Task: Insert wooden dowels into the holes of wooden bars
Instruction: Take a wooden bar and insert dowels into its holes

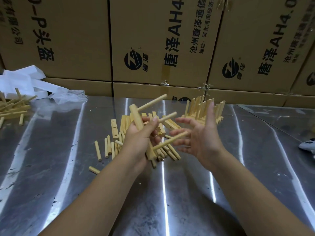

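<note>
My left hand grips a wooden bar held upright and tilted above the metal table. Three dowels stick out of the bar to the right: a top dowel, a middle dowel and a bottom dowel. My right hand is open, fingers spread, just right of the dowel ends, its fingertips near the bottom dowel. Under the hands lie loose dowels and bare bars with holes.
Finished bars with upright dowels stand stacked behind my right hand. More wooden pieces and white plastic wrapping lie at the far left. Cardboard boxes wall off the back of the metal table. A white object lies at the right edge.
</note>
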